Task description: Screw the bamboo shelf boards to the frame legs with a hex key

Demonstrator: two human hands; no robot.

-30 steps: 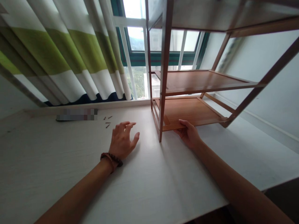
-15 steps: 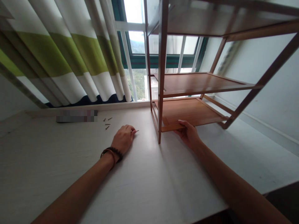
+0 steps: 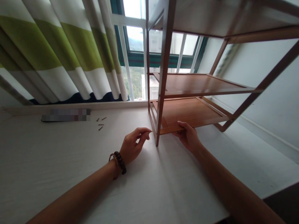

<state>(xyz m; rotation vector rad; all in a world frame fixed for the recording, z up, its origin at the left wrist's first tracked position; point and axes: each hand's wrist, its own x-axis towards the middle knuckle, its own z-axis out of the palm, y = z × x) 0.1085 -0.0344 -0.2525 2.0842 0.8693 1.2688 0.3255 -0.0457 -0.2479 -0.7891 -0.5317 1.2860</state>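
My left hand (image 3: pixel 136 141) is closed in a pinch on a small screw (image 3: pixel 151 131). The screw's tip points at the lower part of the front left post (image 3: pixel 161 96) of a brown wooden shelf rack (image 3: pixel 164 62). Whether it touches the post I cannot tell. My right hand (image 3: pixel 189 137) grips the front edge of the bottom shelf board (image 3: pixel 189 112), thumb on top and fingers beneath. Above that board is a middle shelf (image 3: pixel 205 83). Several loose screws (image 3: pixel 101 124) lie on the white surface to the left of my left hand.
A blurred-out flat item (image 3: pixel 66 115) lies at the back left of the white surface (image 3: pixel 77 149). Behind it hangs a white and green curtain (image 3: pixel 77 56) beside a barred window (image 3: pixel 135 40). A white wall (image 3: pixel 275 81) stands to the right, and the surface's front edge is at lower right.
My left hand has moved right with the screw, from above the white surface to the rack's front left post. My right hand keeps its grip on the bottom shelf board. The view has shifted slightly.
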